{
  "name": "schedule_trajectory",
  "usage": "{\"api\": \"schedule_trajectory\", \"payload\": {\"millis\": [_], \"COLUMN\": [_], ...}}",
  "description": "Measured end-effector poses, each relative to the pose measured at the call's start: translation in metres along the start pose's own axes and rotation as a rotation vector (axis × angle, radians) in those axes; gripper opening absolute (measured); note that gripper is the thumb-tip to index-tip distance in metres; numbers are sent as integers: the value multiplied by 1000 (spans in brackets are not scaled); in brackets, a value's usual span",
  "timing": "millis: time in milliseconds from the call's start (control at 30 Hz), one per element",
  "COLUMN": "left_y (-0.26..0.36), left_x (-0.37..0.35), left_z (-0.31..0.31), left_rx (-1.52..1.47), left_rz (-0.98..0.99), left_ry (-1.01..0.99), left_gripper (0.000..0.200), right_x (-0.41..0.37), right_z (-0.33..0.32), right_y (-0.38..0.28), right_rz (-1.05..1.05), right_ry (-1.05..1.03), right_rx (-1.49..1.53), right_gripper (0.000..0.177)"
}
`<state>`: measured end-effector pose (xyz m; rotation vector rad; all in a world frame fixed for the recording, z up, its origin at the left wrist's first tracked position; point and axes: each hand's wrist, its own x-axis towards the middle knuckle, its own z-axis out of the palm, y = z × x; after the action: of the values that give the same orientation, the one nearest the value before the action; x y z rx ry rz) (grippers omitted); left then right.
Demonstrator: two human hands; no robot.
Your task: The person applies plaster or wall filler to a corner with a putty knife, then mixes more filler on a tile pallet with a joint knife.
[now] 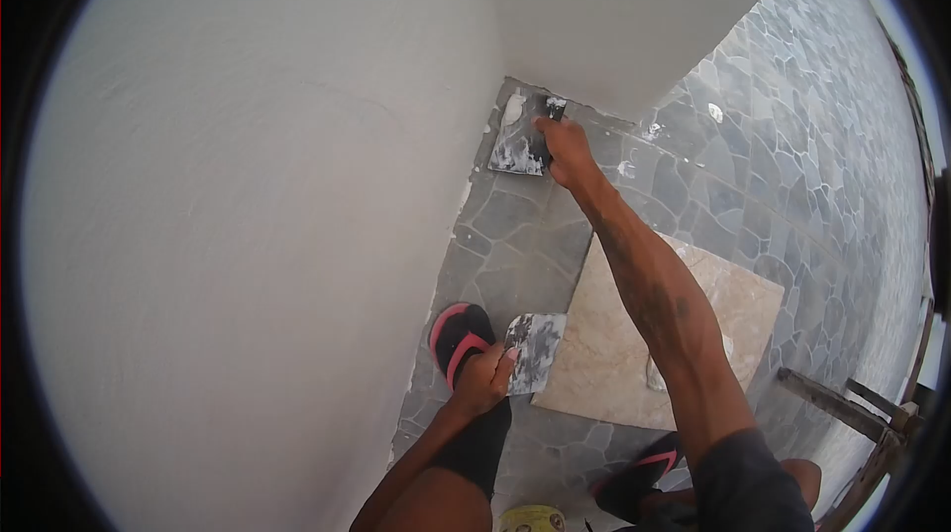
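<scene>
My right hand is closed around the dark handle of a trowel, whose flat blade carries smears of white paste. The trowel is low in the corner where two pale walls meet. Nearer to me, my left hand grips a second flat blade, coated with grey and white residue. That blade is beside a sandal and overlaps the left edge of a beige marbled tile. My right forearm hides part of the tile and of a pale patch on it.
The plastered wall fills the left, with another wall ahead. Grey stone-patterned floor has white spots. Wooden bars stand at the lower right. A yellow container shows at the bottom edge, between sandalled feet.
</scene>
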<state>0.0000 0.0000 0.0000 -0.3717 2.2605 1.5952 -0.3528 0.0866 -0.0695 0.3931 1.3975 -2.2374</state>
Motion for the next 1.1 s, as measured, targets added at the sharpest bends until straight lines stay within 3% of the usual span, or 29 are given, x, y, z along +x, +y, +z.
{"api": "schedule_trajectory", "payload": {"millis": [100,200,467,1100], "left_y": [1,-5,-14,-25], "left_x": [-10,4,3,7], "left_z": [-25,5,2,18], "left_rx": [50,25,59,70], "left_rz": [-28,34,35,83], "left_ry": [78,99,168,180], "left_gripper": [22,21,22,21], "right_x": [15,28,25,38], "right_z": [30,10,41,47], "right_y": [21,3,-12,-22], "right_rz": [-7,-27,-69,-51], "right_ry": [-24,21,35,81], "right_rx": [29,-74,-116,-384], "right_gripper": [16,13,10,25]}}
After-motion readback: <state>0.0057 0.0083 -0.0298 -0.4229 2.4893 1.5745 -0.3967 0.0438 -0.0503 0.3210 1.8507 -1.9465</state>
